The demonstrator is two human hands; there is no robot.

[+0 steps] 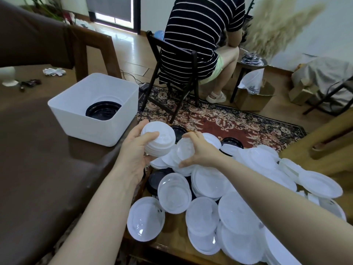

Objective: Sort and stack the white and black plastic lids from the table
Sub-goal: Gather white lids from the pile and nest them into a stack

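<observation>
Lids in both hands above a heaped table

Left hand [133, 152] grips a short stack of white lids [158, 139], thumb across the top and fingers curled beneath; the lids are round, matte white and nested rim in rim. Right hand [200, 150] pinches a single white lid [184, 150] by its edge, tilted on its side, just beside the stack. Below them a loose pile of white lids [238, 213] spreads across the wooden table [172, 243], glossy and domed, with a few black lids [232, 142] showing between. More black lids lie stacked in a white bin [93, 108] at the left.
</observation>
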